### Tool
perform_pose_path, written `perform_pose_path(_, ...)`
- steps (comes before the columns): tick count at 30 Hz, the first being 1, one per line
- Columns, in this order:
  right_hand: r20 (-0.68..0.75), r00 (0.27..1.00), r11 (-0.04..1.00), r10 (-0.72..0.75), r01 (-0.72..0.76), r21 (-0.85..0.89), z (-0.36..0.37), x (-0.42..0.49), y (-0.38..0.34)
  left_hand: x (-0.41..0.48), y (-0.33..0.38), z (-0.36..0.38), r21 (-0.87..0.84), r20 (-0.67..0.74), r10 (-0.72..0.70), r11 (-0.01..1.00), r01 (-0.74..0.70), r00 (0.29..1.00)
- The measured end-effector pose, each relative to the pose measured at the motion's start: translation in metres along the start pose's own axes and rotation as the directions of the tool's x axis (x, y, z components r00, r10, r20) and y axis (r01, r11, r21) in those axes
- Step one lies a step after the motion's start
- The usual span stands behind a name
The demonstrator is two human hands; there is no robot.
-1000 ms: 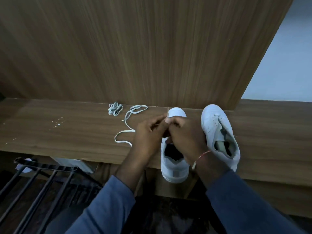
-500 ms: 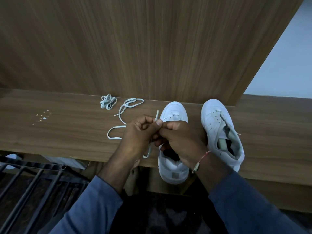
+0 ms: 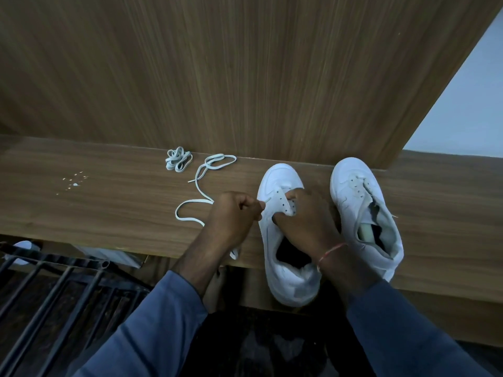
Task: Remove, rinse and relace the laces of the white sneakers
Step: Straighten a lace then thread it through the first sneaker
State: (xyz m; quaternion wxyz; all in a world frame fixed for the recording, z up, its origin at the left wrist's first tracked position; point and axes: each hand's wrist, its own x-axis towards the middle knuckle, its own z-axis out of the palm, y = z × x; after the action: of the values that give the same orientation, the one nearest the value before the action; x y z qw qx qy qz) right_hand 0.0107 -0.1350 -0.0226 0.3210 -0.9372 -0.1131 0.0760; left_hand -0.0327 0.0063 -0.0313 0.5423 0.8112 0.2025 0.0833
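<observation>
On the wooden shelf [image 3: 109, 208] | left hand [image 3: 234, 216] curled round lace [image 3: 196, 186] | right hand [image 3: 307, 221] grips sneaker [image 3: 280, 178] eyelet flap

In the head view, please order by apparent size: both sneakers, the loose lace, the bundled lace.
1. The held sneaker and the other sneaker: alike, so unranked.
2. The loose lace, spread out.
3. The bundled lace.
</observation>
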Motion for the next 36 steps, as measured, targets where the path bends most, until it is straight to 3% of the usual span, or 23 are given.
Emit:
perform_pose_path(6,0.102,0.993,0.997,-0.065,0.062,0.037,0.006,-0.045,0.010,-0.006,-0.009,0.001,0.075,0.065,-0.055,0.996,0.050,0.996)
perform_pose_path(8,0.151,0.988,0.999,-0.021,0.014,0.048,0.007,-0.044,0.012,-0.007,-0.010,-0.004,0.068,0.075,-0.090,0.994,0.085,0.993)
perform_pose_path(13,0.242,0.970,0.940,0.035,-0.114,0.322,0.000,-0.028,0.010,-0.012,-0.015,-0.010,0.061,0.136,-0.138,0.990,0.130,0.981)
perform_pose_path(16,0.220,0.974,0.905,0.055,-0.141,0.401,0.000,-0.026,0.010,-0.012,-0.014,-0.009,0.058,0.152,-0.132,0.991,0.125,0.979)
perform_pose_path(23,0.156,0.983,0.939,-0.101,0.042,0.341,0.005,-0.029,0.015,-0.008,-0.008,-0.008,0.108,0.156,-0.083,0.992,0.067,0.984)
perform_pose_path(29,0.142,0.972,0.942,-0.187,0.136,0.306,0.001,-0.033,0.011,0.000,-0.003,-0.007,0.413,0.218,0.153,0.880,-0.234,0.964)
perform_pose_path(33,0.123,0.978,0.968,-0.167,0.139,0.210,0.009,-0.021,0.014,0.004,-0.011,-0.009,0.359,0.237,0.110,0.913,-0.193,0.965)
perform_pose_path(36,0.009,0.971,0.971,-0.240,0.240,-0.008,0.019,-0.010,0.014,0.004,-0.014,-0.010,0.322,0.220,0.099,0.932,-0.168,0.970)
